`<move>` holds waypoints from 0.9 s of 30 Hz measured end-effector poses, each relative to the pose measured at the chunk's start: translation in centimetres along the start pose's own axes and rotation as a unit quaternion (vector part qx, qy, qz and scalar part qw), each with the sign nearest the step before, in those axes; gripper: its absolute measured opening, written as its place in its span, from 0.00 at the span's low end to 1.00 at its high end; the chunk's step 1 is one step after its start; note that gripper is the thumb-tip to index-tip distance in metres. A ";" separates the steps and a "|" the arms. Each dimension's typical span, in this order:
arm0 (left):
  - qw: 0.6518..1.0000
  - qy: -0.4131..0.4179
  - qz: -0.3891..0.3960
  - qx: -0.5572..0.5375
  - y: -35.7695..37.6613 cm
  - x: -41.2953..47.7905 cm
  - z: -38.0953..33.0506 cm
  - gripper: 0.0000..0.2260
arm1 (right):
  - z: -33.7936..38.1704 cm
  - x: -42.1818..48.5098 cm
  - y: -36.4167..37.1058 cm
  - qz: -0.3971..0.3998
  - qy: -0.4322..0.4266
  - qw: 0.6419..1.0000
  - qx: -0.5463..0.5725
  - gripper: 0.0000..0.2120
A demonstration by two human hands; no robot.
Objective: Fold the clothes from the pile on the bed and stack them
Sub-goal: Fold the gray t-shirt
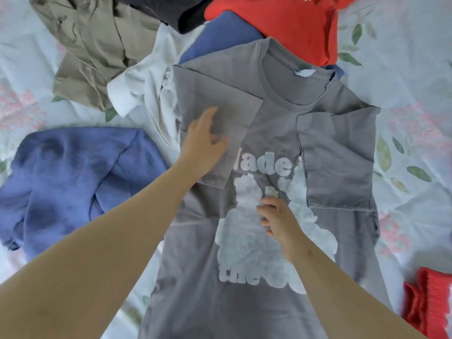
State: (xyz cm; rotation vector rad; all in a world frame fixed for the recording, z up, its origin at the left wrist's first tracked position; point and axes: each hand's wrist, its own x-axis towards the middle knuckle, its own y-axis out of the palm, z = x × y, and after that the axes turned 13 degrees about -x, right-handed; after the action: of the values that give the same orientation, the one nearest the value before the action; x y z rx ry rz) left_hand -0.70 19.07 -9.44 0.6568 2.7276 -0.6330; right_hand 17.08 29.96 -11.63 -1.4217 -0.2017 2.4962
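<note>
We are smoothing a soft, matte grey T-shirt (269,133) lying face up on the floral bed sheet (415,94). Its long axis is running near to far, hem toward us and collar pointing away. Our right hand (278,223) is pressing lightly bent fingers on the puffy white chest print. Farther left, our left hand (204,143) is lying flat, fingers straight, on the rectangular folded-in sleeve. Beyond the collar, the crumpled pile (281,23) is sitting.
</note>
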 end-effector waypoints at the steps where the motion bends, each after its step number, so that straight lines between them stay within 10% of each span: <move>1: 0.997 0.013 -0.076 0.018 -0.8 -0.6 0.9 0.27 | 0.0 0.1 0.0 -0.002 -0.013 1.000 -0.004 0.07; 6: 0.971 -0.184 -0.143 0.052 -3.5 -3.4 6.5 0.28 | 0.0 0.8 0.5 -0.016 -0.017 1.000 -0.015 0.17; 11: 0.973 -0.158 -0.165 0.019 -4.4 -3.0 8.1 0.05 | 0.0 0.7 0.9 -0.043 -0.004 0.998 -0.038 0.17; 15: 0.962 -0.199 -0.132 -0.134 -4.2 -1.4 6.9 0.13 | 1.2 -0.8 2.7 -0.129 -0.041 0.987 -0.089 0.08; 22: 0.985 -0.104 -0.102 0.097 -5.4 3.4 4.3 0.08 | 1.7 -3.6 11.4 -0.028 -0.103 0.976 -0.189 0.06; 27: 0.983 -0.165 -0.008 -0.079 -5.6 3.7 3.8 0.27 | 0.2 -4.3 18.2 -0.024 -0.049 0.952 -0.300 0.16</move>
State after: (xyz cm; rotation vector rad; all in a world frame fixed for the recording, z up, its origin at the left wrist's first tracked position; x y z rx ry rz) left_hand -6.02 14.10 -12.06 0.4474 2.4448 -0.4725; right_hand 16.18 11.25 -12.50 -1.4540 -1.0795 2.5811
